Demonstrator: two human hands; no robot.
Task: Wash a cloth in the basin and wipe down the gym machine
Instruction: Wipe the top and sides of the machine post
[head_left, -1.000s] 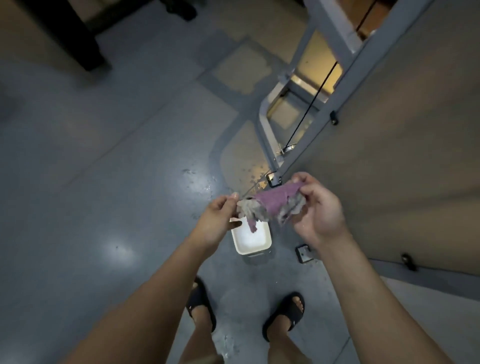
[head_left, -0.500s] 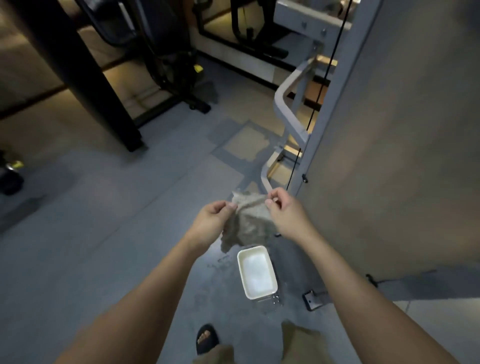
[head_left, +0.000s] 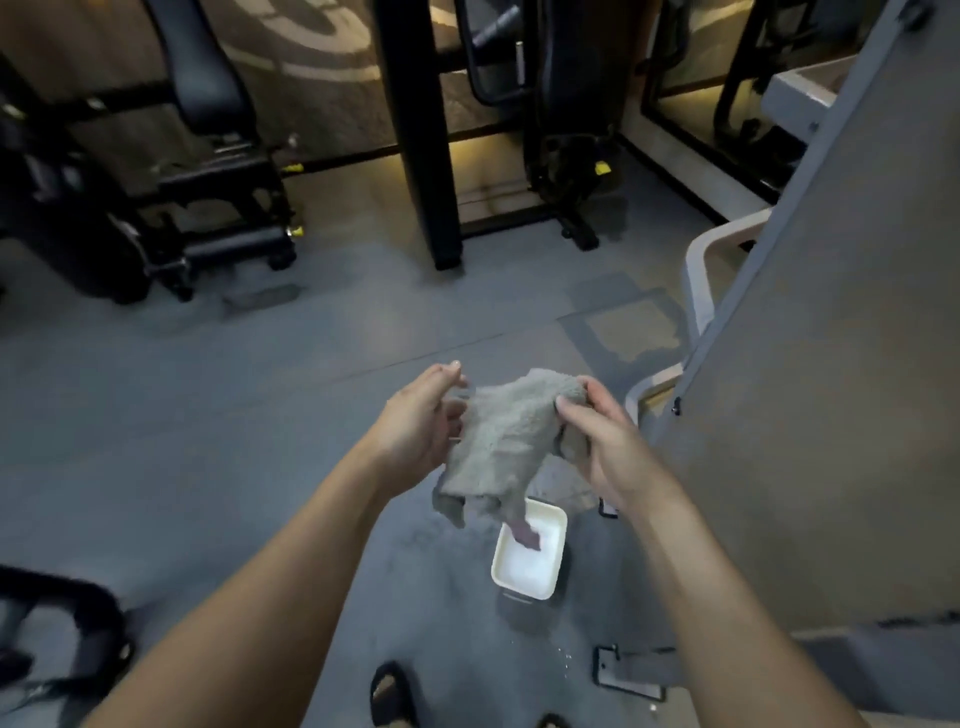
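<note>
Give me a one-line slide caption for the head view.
Both hands, left hand and right hand, hold a grey cloth above the white basin.

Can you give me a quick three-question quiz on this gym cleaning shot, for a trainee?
1. True or false: the cloth is lying inside the basin.
2. Multiple choice: where is the basin? A) on a bench B) on the floor below the hands C) in the left hand
3. Fill in: the right hand pinches the cloth's upper ____.

Key
1. False: both hands hold it up in the air above the basin.
2. B
3. corner; the right hand's grip is nearest the pale machine panel.
</note>
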